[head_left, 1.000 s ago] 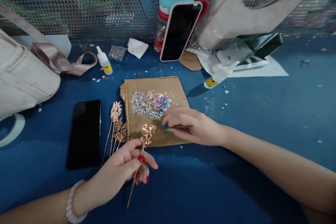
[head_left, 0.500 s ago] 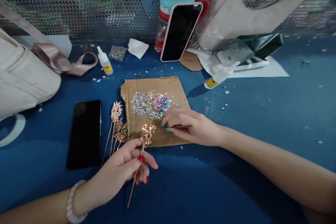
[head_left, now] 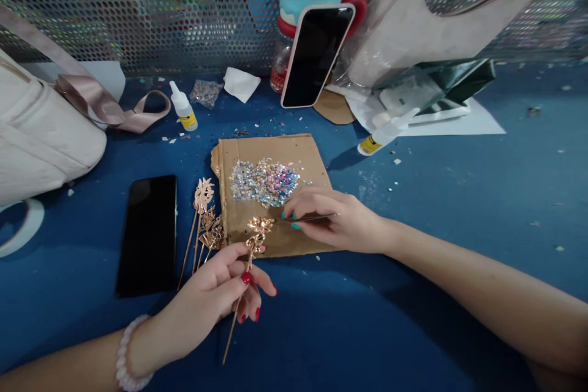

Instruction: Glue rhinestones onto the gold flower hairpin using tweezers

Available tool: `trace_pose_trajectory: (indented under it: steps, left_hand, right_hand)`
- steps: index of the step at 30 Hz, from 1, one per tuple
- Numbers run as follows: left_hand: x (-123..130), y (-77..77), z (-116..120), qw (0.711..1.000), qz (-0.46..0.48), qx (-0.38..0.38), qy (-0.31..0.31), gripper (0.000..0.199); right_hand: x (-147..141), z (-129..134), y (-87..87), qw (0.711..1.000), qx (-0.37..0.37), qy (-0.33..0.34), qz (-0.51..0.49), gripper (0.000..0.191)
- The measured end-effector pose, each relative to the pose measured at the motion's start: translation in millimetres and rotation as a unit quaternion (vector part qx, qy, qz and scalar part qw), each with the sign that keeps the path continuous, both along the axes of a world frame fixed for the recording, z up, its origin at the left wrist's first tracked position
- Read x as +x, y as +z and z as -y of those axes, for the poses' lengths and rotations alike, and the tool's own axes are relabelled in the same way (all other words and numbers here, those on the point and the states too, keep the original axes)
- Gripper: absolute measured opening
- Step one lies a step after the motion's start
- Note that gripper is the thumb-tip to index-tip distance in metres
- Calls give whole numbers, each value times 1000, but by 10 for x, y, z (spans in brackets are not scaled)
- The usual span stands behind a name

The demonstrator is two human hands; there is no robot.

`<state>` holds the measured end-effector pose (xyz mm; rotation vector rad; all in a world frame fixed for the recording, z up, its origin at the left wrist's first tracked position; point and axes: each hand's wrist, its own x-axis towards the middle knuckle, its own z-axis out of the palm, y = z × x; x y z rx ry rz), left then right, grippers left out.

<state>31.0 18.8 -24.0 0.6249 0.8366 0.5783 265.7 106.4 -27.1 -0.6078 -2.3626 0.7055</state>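
Hairpin (head_left: 254,244), gold, is what I've got up front, pinched by its stick in my left hand (head_left: 220,288), thumb against fingers, the other fingers loosely curled. Long axis slants from 7 o'clock (bare stick end) to 1 o'clock (flower head). Left hand is nearer, being on it; from there the flower head sits at 1 o'clock, over the near part of the cardboard (head_left: 298,146). Can't tell from my feed if it rests on it.

From my right hand (head_left: 328,220), the flower head lies at 9 o'clock. That hand is closed on a thin tool (head_left: 312,218), pointing to 9, tip just beside the petals. Contact: can't tell. That tip-to-petal gap is the key relation, I'd judge.

From the flower head: sequin pile (head_left: 264,182) at 12, spare hairpins (head_left: 203,195) at 9 to 10, phone (head_left: 147,236) beyond them. Glue bottles (head_left: 184,110) (head_left: 371,143) at 10 and 2.
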Motion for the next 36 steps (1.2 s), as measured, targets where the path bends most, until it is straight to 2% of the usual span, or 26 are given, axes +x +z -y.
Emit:
trace_pose_trajectory:
  steps: [8,16,24,28,36]
  left_hand:
    - [4,-2,-13,1000,5,7,-4,27]
    - [6,15,-7,1000,5,8,1,26]
    - [6,22,-7,1000,-2,8,-2,26]
    - [6,29,-7,1000,-3,2,0,27]
    - [-9,-13,-4,1000,13,6,1,25]
  right_hand:
    - [-13,8,-7,1000,3,-9,-2,7]
    - [-21,20,2,994,-93,-64,4,5]
    - [-19,23,13,990,-125,-70,-2,7]
    - [-12,28,7,993,-101,-58,0,6]
    - [-13,43,-1,1000,27,2,-11,11]
